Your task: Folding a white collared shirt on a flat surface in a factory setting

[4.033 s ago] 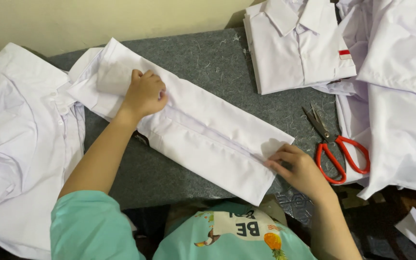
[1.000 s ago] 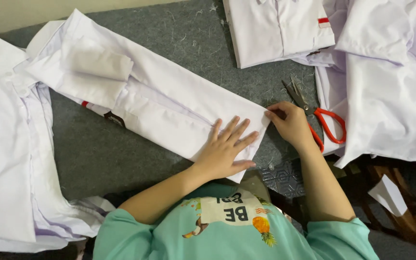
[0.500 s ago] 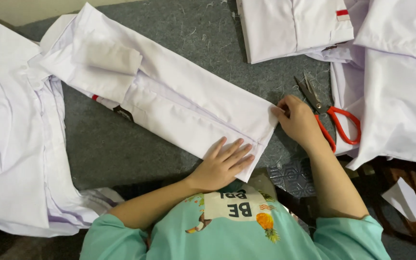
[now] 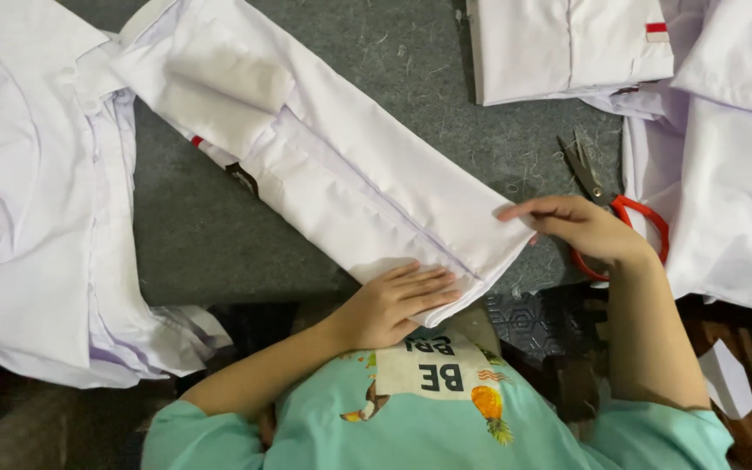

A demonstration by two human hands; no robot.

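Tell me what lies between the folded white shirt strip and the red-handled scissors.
In the head view, the right hand lies between the folded white shirt strip and the red-handled scissors.

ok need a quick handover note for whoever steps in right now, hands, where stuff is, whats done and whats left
Left hand: flat, palm down on the near end of the folded white shirt.
Right hand: fingertips pinching the shirt's near right corner, resting over the red-handled scissors.
Shirt lies diagonally on the grey table, sides folded in to a long strip, collar end far left.
Done: lengthwise folds. One folded shirt sits at the top.
Left: the strip is not yet folded across its length. Loose white garments wait at left and right.
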